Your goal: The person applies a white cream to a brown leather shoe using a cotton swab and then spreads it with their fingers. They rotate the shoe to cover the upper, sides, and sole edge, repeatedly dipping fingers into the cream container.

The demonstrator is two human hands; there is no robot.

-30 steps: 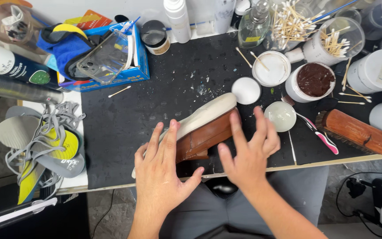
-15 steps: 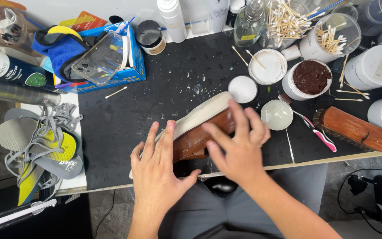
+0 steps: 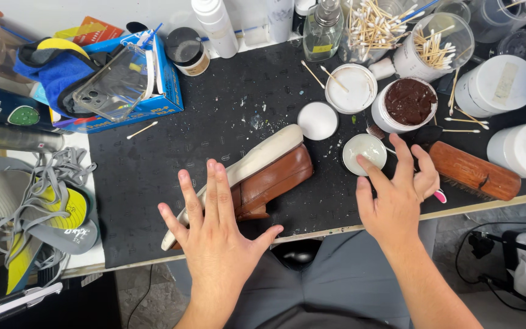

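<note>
we looked down at a cluttered black work mat, its surface speckled with pale flecks; its near edge ran just above our lap, and the jars along the top and right were cut off by the frame; a brown leather shoe with a cream sole lay on its side mid-mat, sole turned away from us, its heel end hidden beneath our left hand; that hand was spread flat, fingers wide, pressing on the shoe and gripping nothing; our right hand was open with loosely curled fingers, index fingertip at the rim of a small white dish, holding nothing we could make out; it covered most of a pink-tipped tool, too hidden to identify; a wooden brush lay just right of that hand; an open tub of dark brown paste stood beyond the dish; bare mat lay open left of the shoe, up to a blue box.
</note>
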